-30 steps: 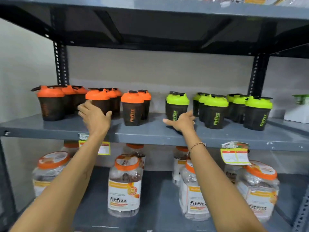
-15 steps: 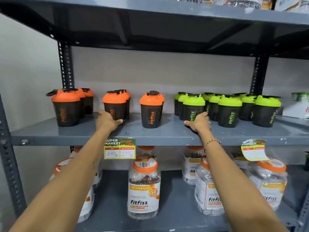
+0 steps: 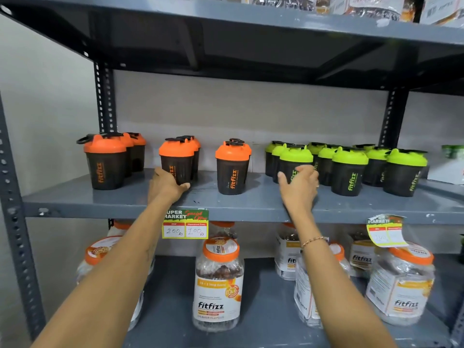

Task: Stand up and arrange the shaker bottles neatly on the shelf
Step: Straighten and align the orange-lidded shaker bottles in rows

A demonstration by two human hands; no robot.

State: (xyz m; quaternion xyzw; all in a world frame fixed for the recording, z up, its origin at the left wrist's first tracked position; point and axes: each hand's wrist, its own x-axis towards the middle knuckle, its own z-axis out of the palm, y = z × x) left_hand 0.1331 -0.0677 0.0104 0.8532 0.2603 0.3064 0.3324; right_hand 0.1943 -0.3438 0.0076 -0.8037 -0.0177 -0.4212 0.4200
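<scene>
Across the middle of the view runs the grey metal shelf, bottles on it in rows running front to back: three orange-lidded rows at left, three green-lidded rows at right, all upright. Below, big Fitfizz jars on the lower shelf; a price tag hangs off the shelf edge. Left hand wraps the base of the front bottle in the middle orange row, fingers curled round its near side, thumb side hidden, so a light hold, not lifted. Right hand cups the front bottle of the leftmost green row, fingers bent around its lower body; looks held, contact on the far side not visible. Judgement: rows still unevenly spaced, with a wider gap around the third orange row. Risk: pushing low on a front bottle shoves those packed behind, tipping one; sliding sideways could knock the neighbouring green row, which stands just beside.
</scene>
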